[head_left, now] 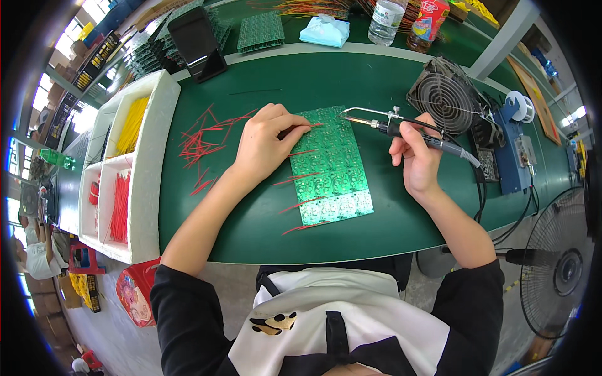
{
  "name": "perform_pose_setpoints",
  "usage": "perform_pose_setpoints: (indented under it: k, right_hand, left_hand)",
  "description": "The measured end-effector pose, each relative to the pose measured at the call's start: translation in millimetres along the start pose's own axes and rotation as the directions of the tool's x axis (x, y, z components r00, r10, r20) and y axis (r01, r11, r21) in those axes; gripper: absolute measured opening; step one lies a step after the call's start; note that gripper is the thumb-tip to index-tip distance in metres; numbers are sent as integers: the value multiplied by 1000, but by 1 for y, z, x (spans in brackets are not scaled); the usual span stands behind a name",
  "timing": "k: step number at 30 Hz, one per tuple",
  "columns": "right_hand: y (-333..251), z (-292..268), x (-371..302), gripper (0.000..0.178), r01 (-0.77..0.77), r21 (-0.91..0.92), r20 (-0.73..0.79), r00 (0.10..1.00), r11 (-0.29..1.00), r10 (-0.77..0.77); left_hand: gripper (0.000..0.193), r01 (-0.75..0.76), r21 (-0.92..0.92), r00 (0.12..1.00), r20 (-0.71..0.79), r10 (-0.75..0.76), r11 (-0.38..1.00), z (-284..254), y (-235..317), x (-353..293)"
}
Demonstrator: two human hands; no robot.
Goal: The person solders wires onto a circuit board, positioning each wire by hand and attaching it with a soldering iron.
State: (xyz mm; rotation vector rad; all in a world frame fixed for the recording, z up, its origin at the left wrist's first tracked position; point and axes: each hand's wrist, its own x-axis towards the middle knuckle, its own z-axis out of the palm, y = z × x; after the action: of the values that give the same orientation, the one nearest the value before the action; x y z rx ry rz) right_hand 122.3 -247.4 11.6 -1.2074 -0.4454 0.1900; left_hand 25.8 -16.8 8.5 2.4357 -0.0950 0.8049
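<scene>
A green circuit board panel (335,178) lies on the green bench in front of me. Several short red wires (305,178) stick out from its left side, row below row. My left hand (271,135) is over the panel's upper left edge, its thumb and finger pinched on a red wire (315,125). In my right hand (417,153) is a soldering iron (401,130) with a thin metal feed tube fixed along it. Its tip points left, over the panel's upper right corner. Loose red wires (204,141) lie in a heap left of my left hand.
A white foam box (147,207) with yellow and red wires in compartments stands at the left. Behind are a black phone (197,44), stacked boards (261,31), a tissue pack (325,31) and bottles (387,22). At right are a small fan (444,100) and a blue soldering unit (511,150).
</scene>
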Motion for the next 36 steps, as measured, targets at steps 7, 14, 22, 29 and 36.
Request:
perform_pose_setpoints:
  k: [7, 14, 22, 29, 36]
  right_hand:
    - [1, -5, -3, 18, 20, -67, 65, 998, 998, -16]
    - [1, -3, -3, 18, 23, -75, 98, 995, 997, -16]
    - [1, 1, -6, 22, 27, -112, 154, 988, 993, -9]
    - [-1, 2, -6, 21, 47, -200, 155, 988, 979, -15]
    - [1, 2, -6, 23, 29, -164, 156, 988, 986, -3]
  left_hand:
    - [8, -191, 122, 981, -11, 193, 974, 3, -5, 3]
    - [8, -211, 187, 977, 7, 214, 959, 1, -3, 2]
    - [8, -204, 156, 979, 7, 206, 966, 2, -5, 2]
    - [7, -209, 160, 977, -4, 212, 965, 4, -5, 2]
    - [8, -186, 128, 981, -25, 190, 974, 5, -5, 1]
